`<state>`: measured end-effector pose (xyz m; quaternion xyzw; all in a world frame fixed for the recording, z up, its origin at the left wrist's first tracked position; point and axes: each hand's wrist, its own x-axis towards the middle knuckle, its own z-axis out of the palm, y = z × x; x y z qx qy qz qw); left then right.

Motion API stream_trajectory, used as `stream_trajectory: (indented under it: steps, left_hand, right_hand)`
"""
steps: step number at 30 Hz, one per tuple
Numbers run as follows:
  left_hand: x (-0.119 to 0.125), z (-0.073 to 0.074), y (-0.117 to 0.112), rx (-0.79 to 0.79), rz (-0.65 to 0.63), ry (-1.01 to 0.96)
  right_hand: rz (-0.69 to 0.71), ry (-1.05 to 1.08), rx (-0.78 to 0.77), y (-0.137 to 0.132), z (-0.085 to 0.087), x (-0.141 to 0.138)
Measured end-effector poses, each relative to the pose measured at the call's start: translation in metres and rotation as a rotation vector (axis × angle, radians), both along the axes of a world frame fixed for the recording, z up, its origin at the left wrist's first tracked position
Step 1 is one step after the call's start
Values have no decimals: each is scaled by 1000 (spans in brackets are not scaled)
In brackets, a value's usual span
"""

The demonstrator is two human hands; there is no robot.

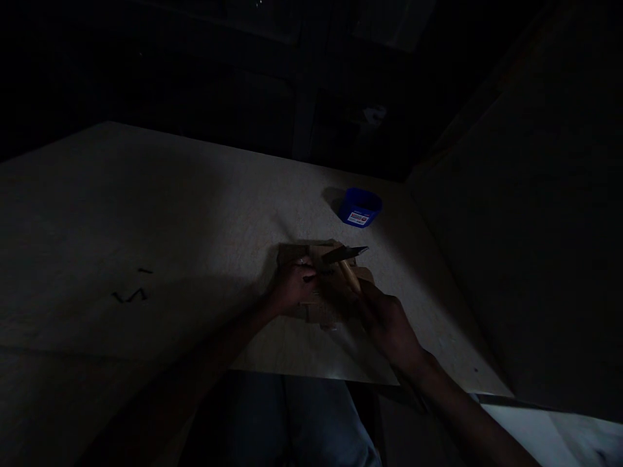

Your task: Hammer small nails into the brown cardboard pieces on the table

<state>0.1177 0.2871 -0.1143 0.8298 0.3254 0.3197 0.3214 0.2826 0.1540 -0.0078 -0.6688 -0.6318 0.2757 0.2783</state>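
The scene is very dark. My right hand (pixel 384 318) is closed round the wooden handle of a hammer (pixel 346 259), whose dark head hangs over a small wooden piece (pixel 292 251) on the table. My left hand (pixel 294 288) rests on that wooden piece with its fingers pinched on a thin dark nail (pixel 318 275), held just under the hammer head. The rest of the wooden piece is hidden under both hands.
A blue tub (pixel 361 207) with a label stands on the pale table (pixel 170 214) behind the wood. A few loose dark nails (pixel 130 295) lie at the left. A dark board or wall rises along the right side.
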Motion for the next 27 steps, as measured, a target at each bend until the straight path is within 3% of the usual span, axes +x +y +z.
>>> stream_trajectory:
  steps: [6, 11, 14, 18, 22, 27]
  left_hand:
    - [2, 2, 1, -52, 22, -10]
    - [4, 2, 3, -120, 28, -37]
    - [5, 4, 5, -156, 33, -50]
    - [5, 7, 8, -192, 43, -27]
    - [6, 9, 10, -195, 42, 5]
    - [6, 9, 10, -202, 49, -2]
  right_hand:
    - [63, -7, -34, 3, -8, 2]
    - [-89, 245, 74, 9, -5, 0]
    - [-217, 568, 111, 31, -22, 2]
    - [-232, 896, 5, 55, -54, 10]
    - [-253, 1030, -9, 52, -72, 17]
    - [-261, 1072, 22, 47, -74, 18]
